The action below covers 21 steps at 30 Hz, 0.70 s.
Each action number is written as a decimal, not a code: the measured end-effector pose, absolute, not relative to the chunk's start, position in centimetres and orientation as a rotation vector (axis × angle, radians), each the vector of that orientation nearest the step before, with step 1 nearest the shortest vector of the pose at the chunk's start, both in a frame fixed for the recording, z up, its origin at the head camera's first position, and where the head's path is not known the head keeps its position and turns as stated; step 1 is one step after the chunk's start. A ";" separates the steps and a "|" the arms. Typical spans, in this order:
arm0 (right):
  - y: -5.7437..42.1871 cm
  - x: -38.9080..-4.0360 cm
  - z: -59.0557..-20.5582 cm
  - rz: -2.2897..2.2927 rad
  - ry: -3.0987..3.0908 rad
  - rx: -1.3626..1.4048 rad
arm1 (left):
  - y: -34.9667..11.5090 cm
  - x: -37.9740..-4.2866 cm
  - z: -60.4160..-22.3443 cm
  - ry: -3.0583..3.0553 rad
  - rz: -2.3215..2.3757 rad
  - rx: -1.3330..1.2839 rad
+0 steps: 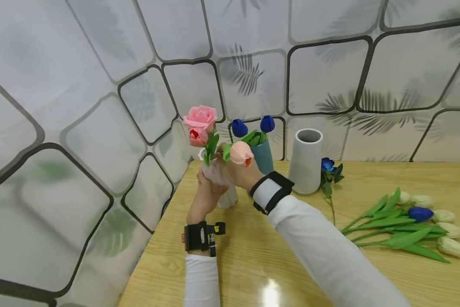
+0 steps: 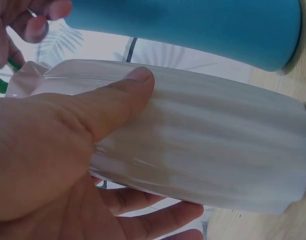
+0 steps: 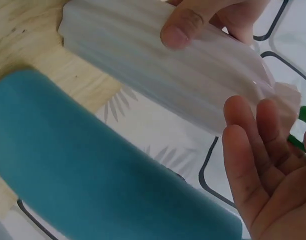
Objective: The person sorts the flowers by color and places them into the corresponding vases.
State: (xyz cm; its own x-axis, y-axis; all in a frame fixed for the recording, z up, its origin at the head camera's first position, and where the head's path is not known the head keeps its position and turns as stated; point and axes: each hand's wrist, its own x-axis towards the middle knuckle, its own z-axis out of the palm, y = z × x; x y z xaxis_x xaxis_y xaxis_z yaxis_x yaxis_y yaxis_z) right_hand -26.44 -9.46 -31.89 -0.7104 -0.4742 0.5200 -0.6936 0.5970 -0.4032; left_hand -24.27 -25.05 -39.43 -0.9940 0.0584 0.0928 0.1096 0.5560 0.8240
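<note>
A white fluted vase (image 2: pixel 208 135) stands upright on the table, and my left hand (image 1: pixel 206 194) grips its side, thumb across the front and fingers around the back. From its mouth rise a pink rose (image 1: pixel 201 118), a pink tulip with a red centre (image 1: pixel 198 137) and green leaves (image 1: pixel 211 145). At the rim, my right hand (image 1: pixel 239 172) pinches the green stem of a pale pink tulip (image 1: pixel 240 153), whose head leans out to the right. Its fingers (image 3: pixel 243 155) are curled near the rim; the thumb is mostly cut off in the right wrist view.
Behind the right hand stands a teal vase (image 1: pixel 263 157) with blue tulips (image 1: pixel 267 123). Right of it are a plain white vase (image 1: pixel 305 166) and a blue rose (image 1: pixel 327 164) lying down. White tulips (image 1: pixel 450 230) and a blue tulip (image 1: pixel 420 214) lie farther right. A patterned curtain (image 1: pixel 253 25) hangs behind.
</note>
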 end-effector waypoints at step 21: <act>-10.4 -26.5 -30.5 0.787 -2.795 0.666 | -24.8 -24.0 -38.9 -2.764 -1.457 -0.100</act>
State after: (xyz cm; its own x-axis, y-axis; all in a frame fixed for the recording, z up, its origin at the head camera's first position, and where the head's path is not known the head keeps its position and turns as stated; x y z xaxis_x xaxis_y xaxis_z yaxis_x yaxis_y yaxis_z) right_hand -26.51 -10.43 -30.49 -0.8875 -0.3741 0.2690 -0.4595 0.7621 -0.4560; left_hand -23.95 -24.79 -38.91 -0.9978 0.0491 0.0436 0.0637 0.5633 0.8238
